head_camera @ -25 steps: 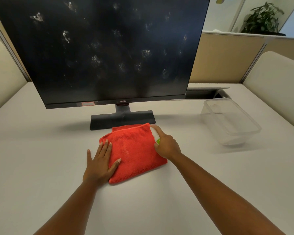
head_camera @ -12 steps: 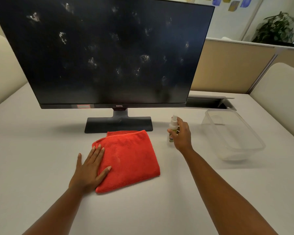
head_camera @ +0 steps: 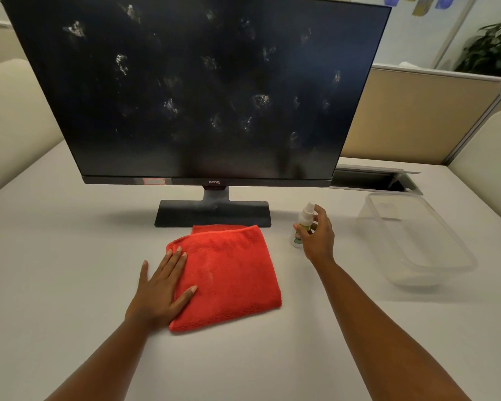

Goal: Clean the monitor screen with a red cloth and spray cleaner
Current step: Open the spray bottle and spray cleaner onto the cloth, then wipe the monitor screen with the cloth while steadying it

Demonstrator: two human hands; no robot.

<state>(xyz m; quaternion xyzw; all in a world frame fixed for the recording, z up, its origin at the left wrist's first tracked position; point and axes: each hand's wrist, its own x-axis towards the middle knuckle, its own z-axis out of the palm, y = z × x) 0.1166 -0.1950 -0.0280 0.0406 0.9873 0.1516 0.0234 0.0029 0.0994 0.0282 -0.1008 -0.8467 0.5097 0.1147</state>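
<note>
While the left hand (head_camera: pixel 159 290) lies flat on the red cloth (head_camera: pixel 229 273), the right hand (head_camera: pixel 315 238) clasps the upright spray bottle (head_camera: pixel 302 224).

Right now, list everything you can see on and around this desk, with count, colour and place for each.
flat black computer monitor: one, black screen with whitish smudges, at the desk's back, on a dark stand
folded red microfibre cloth: one, red, flat on the desk before the stand
small clear spray bottle: one, white nozzle, green label, upright right of the cloth
clear plastic tub: one, transparent, far right
grey desk: one, pale grey
open cable hatch: one, dark, behind the tub
potted plant: one, green, beyond the partition
left hand: flat, on the cloth's left edge
right hand: wrapped around the bottle
</note>
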